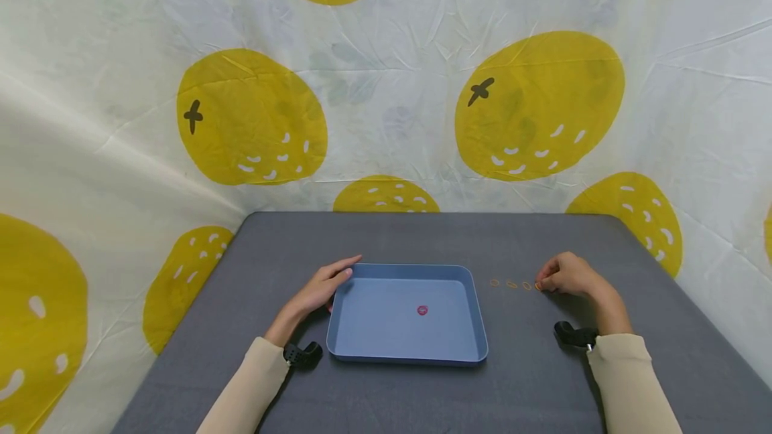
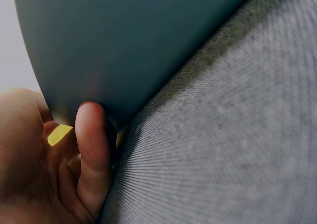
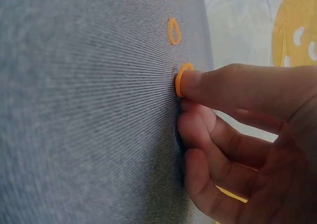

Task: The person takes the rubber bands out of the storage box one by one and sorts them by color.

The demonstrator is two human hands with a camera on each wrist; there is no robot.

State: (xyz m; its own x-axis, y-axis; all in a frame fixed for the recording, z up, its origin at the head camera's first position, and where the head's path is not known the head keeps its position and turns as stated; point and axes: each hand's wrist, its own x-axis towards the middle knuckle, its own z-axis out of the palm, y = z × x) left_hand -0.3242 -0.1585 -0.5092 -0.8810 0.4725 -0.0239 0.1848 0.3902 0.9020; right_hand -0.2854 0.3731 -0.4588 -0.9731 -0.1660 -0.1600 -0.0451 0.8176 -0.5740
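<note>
My left hand (image 1: 317,290) grips the back left corner of a shallow blue tray (image 1: 386,348), one finger lying against the outer wall (image 2: 133,40) in the left wrist view. Inside the tray lies a small reddish-pink ring (image 1: 422,310), possibly a rubber band. Right of the tray, my right hand (image 1: 569,274) pinches a thin orange rubber band (image 3: 179,85) down at the cloth, thumb over it and the other fingers curled. Several orange bands lie in a row between tray and hand, among them one loose band (image 1: 511,284).
A grey cloth (image 1: 398,397) covers the table under everything. Behind and to the sides hangs a white curtain (image 1: 392,119) with large yellow fruit prints. Black wrist straps (image 1: 303,355) sit on both forearms, below beige sleeves.
</note>
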